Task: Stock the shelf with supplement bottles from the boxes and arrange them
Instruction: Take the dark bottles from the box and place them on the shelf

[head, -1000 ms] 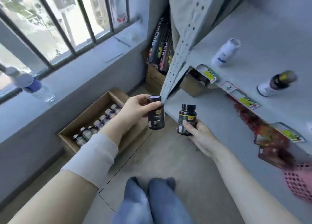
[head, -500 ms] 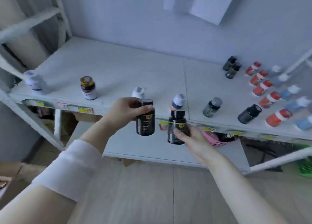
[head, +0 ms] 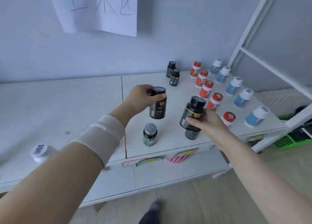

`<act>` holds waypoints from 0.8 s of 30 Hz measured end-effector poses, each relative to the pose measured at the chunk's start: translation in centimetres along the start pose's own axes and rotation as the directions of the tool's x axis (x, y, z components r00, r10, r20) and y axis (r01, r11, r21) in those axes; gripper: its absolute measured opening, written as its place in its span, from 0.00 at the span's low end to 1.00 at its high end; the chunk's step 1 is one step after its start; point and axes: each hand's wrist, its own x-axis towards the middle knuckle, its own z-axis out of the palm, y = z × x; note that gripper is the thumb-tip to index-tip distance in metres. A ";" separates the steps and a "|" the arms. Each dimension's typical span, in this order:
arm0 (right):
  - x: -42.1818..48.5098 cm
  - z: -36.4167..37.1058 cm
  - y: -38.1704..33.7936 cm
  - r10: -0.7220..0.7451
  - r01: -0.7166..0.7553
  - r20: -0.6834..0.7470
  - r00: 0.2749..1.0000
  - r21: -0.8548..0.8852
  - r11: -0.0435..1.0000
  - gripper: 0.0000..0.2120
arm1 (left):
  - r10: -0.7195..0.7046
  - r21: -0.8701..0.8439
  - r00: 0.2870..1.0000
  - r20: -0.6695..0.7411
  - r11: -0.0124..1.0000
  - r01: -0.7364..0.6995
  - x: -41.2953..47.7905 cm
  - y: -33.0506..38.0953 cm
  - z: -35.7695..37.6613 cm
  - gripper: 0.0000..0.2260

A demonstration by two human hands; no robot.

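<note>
Head view: left hand (head: 141, 97) grips a black supplement bottle (head: 157, 108) by cap and shoulder, fingers curled round it, mid-frame above the shelf (head: 67, 105). Right hand (head: 207, 124) holds a second black bottle (head: 192, 112), tilted, with fingers wrapped round its lower body, right of centre. Neither is set down yet.

Already stocked:
- two matching black bottles (head: 173, 73) at the back
- red-capped row (head: 205, 90)
- blue white-capped row (head: 236, 87) toward the right

Loose singles:
- silver-capped green bottle (head: 150, 134) near the front edge
- dark bottle (head: 191, 135) just under the right hand's bottle
- white bottle (head: 39, 152) lower left

Judgement: partway. The black group is barely begun and the boxes are out of view.

Widest open room is the shelf's left half. The right side is crowded, with the white frame post (head: 249, 26) upper right.
</note>
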 end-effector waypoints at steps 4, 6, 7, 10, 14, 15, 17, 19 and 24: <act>7.3 -2.8 0.2 -0.020 0.014 -0.065 0.998 -0.084 0.996 0.21 | 0.052 -0.008 0.998 0.026 0.999 -0.051 9.5 0.3 4.1 0.17; 10.4 -3.4 0.9 0.001 -0.008 -0.038 0.999 -0.174 0.985 0.24 | 0.037 -0.015 0.997 0.064 0.999 -0.036 12.9 -0.1 6.2 0.17; 11.7 -3.6 1.5 0.019 -0.021 -0.013 1.000 -0.237 0.971 0.25 | 0.029 -0.007 0.996 0.080 1.000 -0.029 14.5 -0.5 7.1 0.17; 15.2 -4.0 4.0 0.069 -0.049 0.042 0.997 -0.362 0.931 0.26 | 0.013 0.016 0.993 0.114 1.000 -0.015 18.4 -2.0 9.5 0.17; 17.5 -4.2 5.9 0.058 -0.028 0.075 0.996 -0.354 0.935 0.27 | 0.015 0.013 0.988 0.155 1.000 -0.017 21.2 -3.4 11.5 0.18; 17.8 -4.2 6.2 0.056 -0.020 0.091 0.994 -0.358 0.934 0.27 | 0.013 0.013 0.986 0.166 1.000 -0.016 21.6 -3.8 11.8 0.17; 18.3 -3.9 7.0 0.060 -0.009 0.123 0.991 -0.382 0.924 0.26 | -0.007 0.007 0.982 0.186 1.000 0.006 22.0 -4.9 12.4 0.16; 18.4 -3.6 8.0 0.064 0.002 0.142 0.988 -0.422 0.907 0.26 | -0.027 -0.032 0.980 0.196 0.999 0.034 21.9 -6.3 13.1 0.15; 18.4 -3.5 9.4 0.029 0.034 0.139 0.990 -0.431 0.902 0.30 | -0.020 -0.140 0.986 0.167 0.989 0.043 21.4 -7.8 13.9 0.15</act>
